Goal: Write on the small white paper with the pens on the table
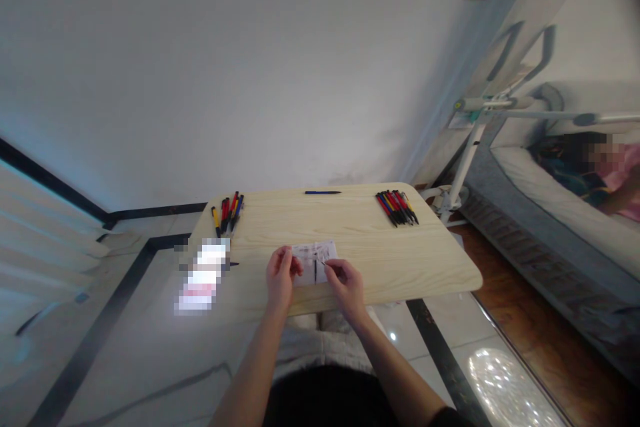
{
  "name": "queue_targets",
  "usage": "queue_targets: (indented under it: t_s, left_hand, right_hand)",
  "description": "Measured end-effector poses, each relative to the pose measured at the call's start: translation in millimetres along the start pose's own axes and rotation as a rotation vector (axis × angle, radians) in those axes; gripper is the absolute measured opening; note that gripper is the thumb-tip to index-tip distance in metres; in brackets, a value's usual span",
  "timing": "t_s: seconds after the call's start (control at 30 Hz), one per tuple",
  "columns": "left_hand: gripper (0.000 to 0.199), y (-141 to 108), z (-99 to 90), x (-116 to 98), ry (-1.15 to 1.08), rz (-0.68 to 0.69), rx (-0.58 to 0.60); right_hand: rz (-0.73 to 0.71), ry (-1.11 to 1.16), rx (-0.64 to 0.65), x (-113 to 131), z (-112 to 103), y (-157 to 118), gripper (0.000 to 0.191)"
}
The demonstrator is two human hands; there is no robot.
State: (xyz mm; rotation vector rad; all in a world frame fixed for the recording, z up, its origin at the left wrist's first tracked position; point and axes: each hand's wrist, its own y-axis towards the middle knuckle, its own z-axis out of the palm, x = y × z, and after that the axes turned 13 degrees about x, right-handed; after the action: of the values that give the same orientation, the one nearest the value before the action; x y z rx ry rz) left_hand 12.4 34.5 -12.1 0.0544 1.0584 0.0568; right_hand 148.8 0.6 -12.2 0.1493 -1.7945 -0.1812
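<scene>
A white sheet of paper [306,276] with dark scribbles lies near the front edge of the table. On it rests a slim dark piece [315,269], perhaps a pen part. My right hand [346,283] is over the paper's right side, thumb and fingers pinched on a thin dark piece [323,262] too small to name. At the paper's left edge is my left hand [283,273], fingers curled in with the thumb against them. Whether anything sits inside those fingers is hidden.
Several pens [229,213] lie at the table's [280,213] back left, and a row of pens [397,207] at the back right. One blue pen [323,192] lies by the back edge. A pixelated bright patch covers the left side. To the right, a person lies on a bed [520,167].
</scene>
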Motion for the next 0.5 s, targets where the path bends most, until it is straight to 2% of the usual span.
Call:
queue_targets:
  t_s: [0.13, 0.27, 0.5]
  left_hand:
    - [0.021, -3.4, -0.6, 1.3, 0.075, 0.016, 0.045]
    - [0.023, -4.7, 1.2, -0.7, 0.172, 0.016, 0.037]
    - [0.026, -5.1, 3.2, -2.3, 0.194, 0.014, 0.032]
  right_hand:
    - [-0.002, -0.009, -0.003, -0.2, 0.3, 0.2, 0.014]
    - [0.004, -0.012, -0.005, 0.9, 0.7, -0.1, 0.014]
    - [-0.013, -0.005, -0.005, 1.6, 1.4, -0.4, 0.015]
